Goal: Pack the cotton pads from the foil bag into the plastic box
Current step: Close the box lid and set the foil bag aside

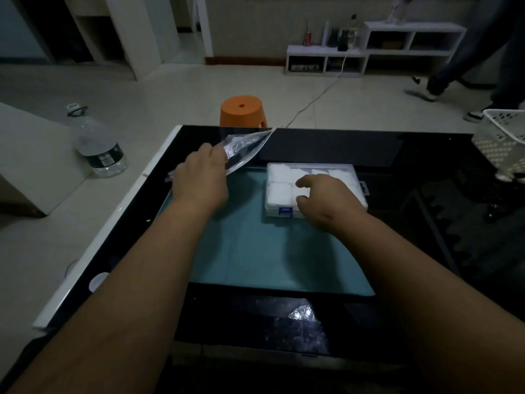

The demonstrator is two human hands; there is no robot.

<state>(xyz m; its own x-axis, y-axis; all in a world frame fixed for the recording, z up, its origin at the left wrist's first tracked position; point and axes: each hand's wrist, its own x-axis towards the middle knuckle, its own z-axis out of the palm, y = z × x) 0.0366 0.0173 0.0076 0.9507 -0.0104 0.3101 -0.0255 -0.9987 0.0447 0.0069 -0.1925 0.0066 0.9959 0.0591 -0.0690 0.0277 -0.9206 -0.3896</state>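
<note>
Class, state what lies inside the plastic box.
White cotton pads lie in the box at left; the right hand covers the middle, so that part cannot be seen.

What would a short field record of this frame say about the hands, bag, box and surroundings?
left hand: grips the foil bag, held raised and tilted above the table
right hand: fingers curled over the plastic box; whether it pinches a pad is unclear
box contents: white cotton pads fill the visible compartments
box position: far right part of the teal mat
surface: teal mat on the dark table
nearby: water bottle left, orange stool beyond, white basket right
</note>
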